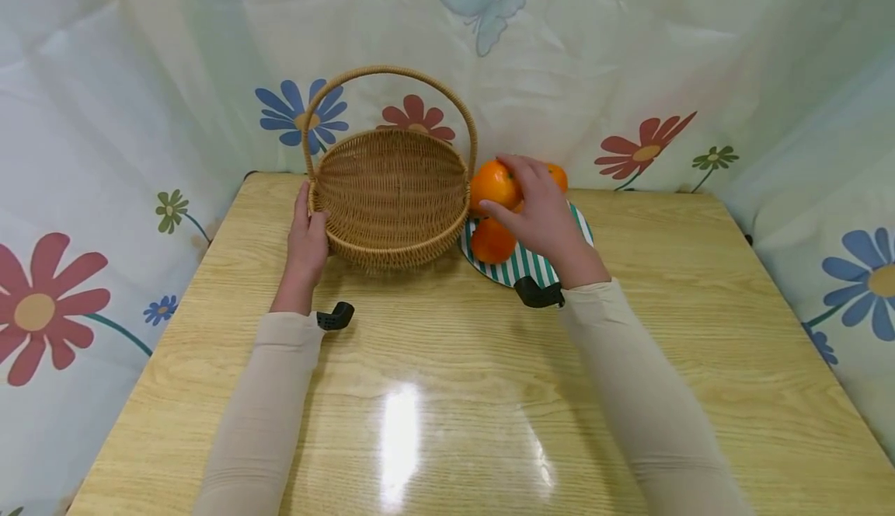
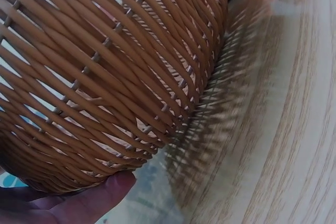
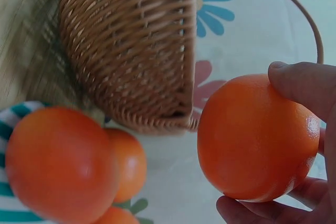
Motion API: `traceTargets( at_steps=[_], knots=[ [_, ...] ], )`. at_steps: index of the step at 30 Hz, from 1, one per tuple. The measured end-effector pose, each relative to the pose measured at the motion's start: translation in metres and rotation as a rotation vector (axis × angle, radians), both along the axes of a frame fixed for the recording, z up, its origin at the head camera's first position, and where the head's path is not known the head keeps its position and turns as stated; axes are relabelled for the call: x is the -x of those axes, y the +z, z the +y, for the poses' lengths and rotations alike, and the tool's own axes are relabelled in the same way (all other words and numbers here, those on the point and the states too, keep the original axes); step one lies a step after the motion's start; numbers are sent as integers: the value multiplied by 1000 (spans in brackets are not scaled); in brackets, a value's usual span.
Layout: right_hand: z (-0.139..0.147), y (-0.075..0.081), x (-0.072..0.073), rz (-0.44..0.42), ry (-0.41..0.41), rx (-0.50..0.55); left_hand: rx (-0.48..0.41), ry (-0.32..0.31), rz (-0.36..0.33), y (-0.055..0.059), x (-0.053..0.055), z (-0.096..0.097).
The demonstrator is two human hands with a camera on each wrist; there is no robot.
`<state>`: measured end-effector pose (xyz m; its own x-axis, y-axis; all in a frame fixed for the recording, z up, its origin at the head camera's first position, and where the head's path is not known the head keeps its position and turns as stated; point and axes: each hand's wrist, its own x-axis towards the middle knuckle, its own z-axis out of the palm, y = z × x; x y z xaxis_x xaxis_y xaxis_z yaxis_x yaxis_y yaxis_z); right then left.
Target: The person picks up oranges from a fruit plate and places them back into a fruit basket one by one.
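A wicker basket (image 1: 391, 197) with a tall arched handle sits at the table's back. At the basket's left side, my left hand (image 1: 308, 240) grips it; in the left wrist view the thumb (image 2: 97, 198) presses the lower weave. My right hand (image 1: 548, 217) holds an orange (image 3: 257, 137) between thumb and fingers, raised just right of the basket. Below it, more oranges (image 1: 492, 242) lie on a green-and-white striped plate (image 1: 513, 269), partly hidden by my right hand. The inside of the basket shows only bare weave.
A flower-printed curtain (image 1: 559, 73) hangs directly behind the table and along both sides. The wooden table (image 1: 454, 392) spreads out in front of the basket and plate. Black wrist mounts (image 1: 538, 293) stick out from both cuffs.
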<state>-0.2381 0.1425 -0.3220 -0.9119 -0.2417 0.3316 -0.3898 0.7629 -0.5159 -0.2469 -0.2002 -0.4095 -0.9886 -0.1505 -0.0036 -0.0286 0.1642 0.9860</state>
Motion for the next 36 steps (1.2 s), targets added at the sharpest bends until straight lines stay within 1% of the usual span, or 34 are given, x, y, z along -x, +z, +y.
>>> traceTargets(
  at_steps=[2, 12, 19, 25, 27, 36],
  knots=[
    [-5, 1, 1, -6, 10, 3, 36, 9, 0, -1, 1, 0],
    [-25, 2, -1, 11, 47, -5, 115, 26, 4, -2, 2, 1],
    [-40, 2, 1, 17, 74, -30, 105, 27, 19, -4, 3, 2],
    [-51, 1, 4, -20, 99, -66, 100, 22, 27, -5, 2, 2],
    [-55, -1, 5, -31, 114, -72, 99, 21, 29, -5, 2, 1],
    [-68, -8, 12, -30, 188, -91, 108, 32, 28, -4, 2, 1]
  ],
)
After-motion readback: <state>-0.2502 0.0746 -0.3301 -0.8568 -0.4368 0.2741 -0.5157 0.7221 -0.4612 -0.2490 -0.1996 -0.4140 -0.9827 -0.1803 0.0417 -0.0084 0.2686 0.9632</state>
